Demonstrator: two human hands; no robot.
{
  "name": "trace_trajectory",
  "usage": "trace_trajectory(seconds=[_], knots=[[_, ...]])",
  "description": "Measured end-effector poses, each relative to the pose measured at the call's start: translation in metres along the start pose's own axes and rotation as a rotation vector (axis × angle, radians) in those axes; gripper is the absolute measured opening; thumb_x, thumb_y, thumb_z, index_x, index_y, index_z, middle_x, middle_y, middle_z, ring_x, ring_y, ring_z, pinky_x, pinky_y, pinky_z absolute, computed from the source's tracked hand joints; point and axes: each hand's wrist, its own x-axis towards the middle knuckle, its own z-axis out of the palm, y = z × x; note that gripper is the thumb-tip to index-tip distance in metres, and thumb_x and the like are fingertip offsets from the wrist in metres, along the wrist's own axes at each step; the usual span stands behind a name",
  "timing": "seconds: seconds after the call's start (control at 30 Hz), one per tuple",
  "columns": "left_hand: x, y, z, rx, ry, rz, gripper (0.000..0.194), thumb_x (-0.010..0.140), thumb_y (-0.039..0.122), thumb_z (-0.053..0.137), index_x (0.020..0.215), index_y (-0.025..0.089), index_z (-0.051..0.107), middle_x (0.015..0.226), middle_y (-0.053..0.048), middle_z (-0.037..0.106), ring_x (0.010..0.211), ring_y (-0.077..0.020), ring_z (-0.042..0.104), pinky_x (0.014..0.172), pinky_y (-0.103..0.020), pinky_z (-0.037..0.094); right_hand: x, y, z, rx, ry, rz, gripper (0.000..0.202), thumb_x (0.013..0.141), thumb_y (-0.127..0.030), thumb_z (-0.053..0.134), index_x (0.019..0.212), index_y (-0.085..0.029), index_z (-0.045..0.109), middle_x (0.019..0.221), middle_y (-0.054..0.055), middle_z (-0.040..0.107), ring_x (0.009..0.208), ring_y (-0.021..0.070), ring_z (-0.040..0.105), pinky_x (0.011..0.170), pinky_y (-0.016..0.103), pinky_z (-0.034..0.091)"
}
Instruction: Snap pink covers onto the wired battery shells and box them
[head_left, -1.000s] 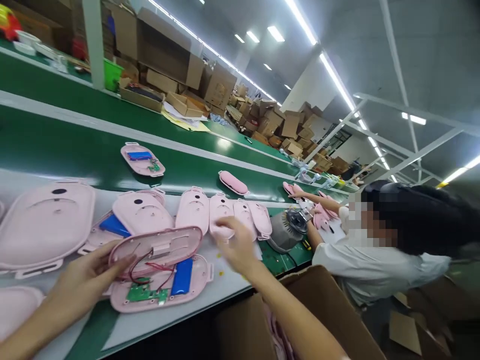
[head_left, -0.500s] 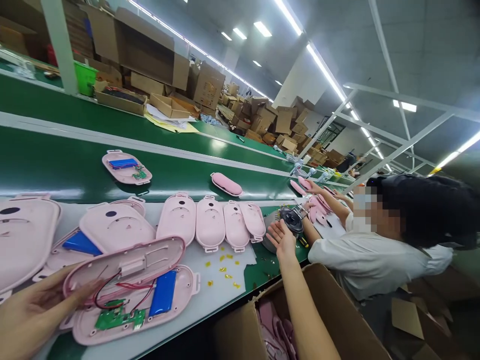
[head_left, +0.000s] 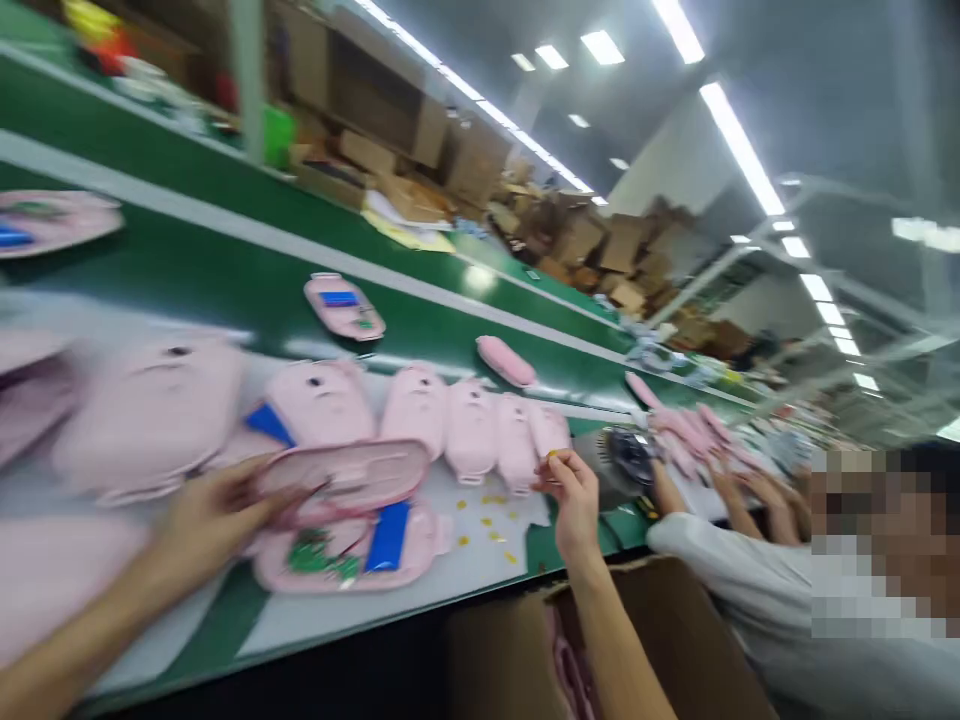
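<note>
My left hand (head_left: 229, 500) grips the edge of a pink plastic shell cover (head_left: 375, 470), tilted up over its matching pink shell base (head_left: 431, 525). Inside the base lie a blue battery pack (head_left: 388, 537) and a green circuit board (head_left: 319, 555); wires between the halves are blurred. My right hand (head_left: 576, 495) is raised to the right of the shell, thumb and fingers pinched on a small yellow piece (head_left: 553, 455). Several similar yellow pieces (head_left: 463, 541) lie scattered on the white sheet below it.
Several pink shells (head_left: 470, 425) stand in a row behind my hands. An open shell (head_left: 345, 307) and a closed one (head_left: 506, 360) lie on the green bench (head_left: 427, 315). A cardboard box (head_left: 510, 650) sits below the edge. A co-worker in a white sleeve (head_left: 712, 560) works at right.
My right hand has gone from spread fingers to a pinch with a small yellow piece at its fingertips. The view has swung left; my left hand still holds the cover.
</note>
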Motion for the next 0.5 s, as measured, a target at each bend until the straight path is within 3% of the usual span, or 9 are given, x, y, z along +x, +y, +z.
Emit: trace_trajectory(seconds=[0.1, 0.23, 0.33, 0.5], knots=[[-0.01, 0.019, 0.007, -0.23, -0.076, -0.012, 0.043, 0.063, 0.046, 0.079, 0.086, 0.011, 0.07, 0.074, -0.006, 0.072, 0.062, -0.0191, 0.065, 0.052, -0.025, 0.052, -0.032, -0.022, 0.069, -0.402, -0.511, -0.439, 0.022, 0.088, -0.039, 0.053, 0.078, -0.02, 0.057, 0.079, 0.002, 0.054, 0.076, 0.0152, 0.053, 0.07, 0.029, 0.046], [-0.011, 0.015, 0.012, -0.468, -0.117, -0.027, 0.035, 0.064, 0.033, 0.08, 0.089, 0.011, 0.071, 0.068, -0.003, 0.067, 0.06, -0.0155, 0.062, 0.057, -0.025, 0.051, -0.043, -0.033, 0.156, -0.741, -0.931, -0.852, 0.021, 0.095, -0.029, 0.041, 0.088, -0.021, 0.058, 0.107, 0.007, 0.053, 0.096, 0.0187, 0.051, 0.084, 0.034, 0.043], [-0.015, 0.008, 0.016, -0.585, -0.128, 0.003, 0.034, 0.065, 0.026, 0.079, 0.094, 0.012, 0.071, 0.078, -0.003, 0.069, 0.07, -0.0171, 0.065, 0.066, -0.026, 0.053, -0.04, -0.021, 0.188, -0.939, -1.051, -1.001, 0.022, 0.096, -0.025, 0.037, 0.092, -0.021, 0.058, 0.116, 0.008, 0.05, 0.102, 0.0206, 0.05, 0.085, 0.036, 0.044], [-0.017, 0.004, 0.02, -0.654, -0.152, 0.043, 0.031, 0.068, 0.021, 0.072, 0.098, 0.012, 0.07, 0.079, -0.002, 0.067, 0.072, -0.0162, 0.064, 0.066, -0.025, 0.049, -0.039, -0.016, 0.192, -1.162, -1.079, -1.089, 0.021, 0.095, -0.02, 0.037, 0.092, -0.02, 0.058, 0.121, 0.01, 0.049, 0.108, 0.0224, 0.048, 0.077, 0.033, 0.045]])
